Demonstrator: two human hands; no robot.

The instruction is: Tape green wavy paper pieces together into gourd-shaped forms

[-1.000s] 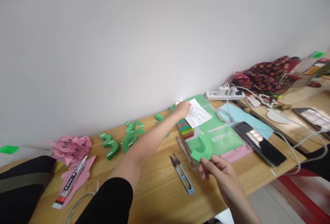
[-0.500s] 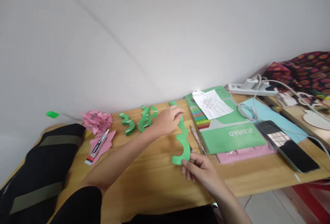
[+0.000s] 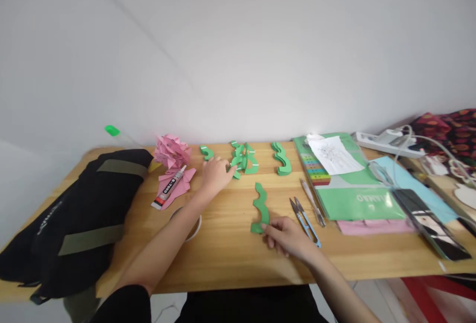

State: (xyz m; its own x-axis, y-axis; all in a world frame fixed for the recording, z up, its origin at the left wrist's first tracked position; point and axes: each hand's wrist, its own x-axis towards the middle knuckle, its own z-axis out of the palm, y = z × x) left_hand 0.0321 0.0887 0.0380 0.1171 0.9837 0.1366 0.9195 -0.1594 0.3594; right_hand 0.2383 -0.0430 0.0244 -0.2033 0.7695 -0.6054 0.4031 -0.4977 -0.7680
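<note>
Between the thumb and fingers of my right hand (image 3: 285, 236) is the lower end of a wavy green paper strip (image 3: 262, 206), held just over the table. My left hand (image 3: 217, 177) reaches to the back of the table, fingers partly spread, among other green wavy pieces. One small green piece (image 3: 207, 152) lies just beyond its fingers, partly hidden by them. A cluster of green pieces (image 3: 243, 159) with white marks lies right beside the thumb. Farther right sits a stack of wavy green strips (image 3: 281, 158).
Blue-handled thread snips (image 3: 305, 222) and a pen (image 3: 312, 201) lie right of my right hand, beside a green folder (image 3: 357, 204). A phone (image 3: 431, 224) lies farther right. On the left are a glue tube (image 3: 168, 188), pink paper flower (image 3: 173, 152), black bag (image 3: 92, 204) and tape roll (image 3: 197, 229).
My left hand has moved left, away from the strip's upper part, to the green pieces at the back. My right hand keeps its hold on the strip. The view has shifted.
</note>
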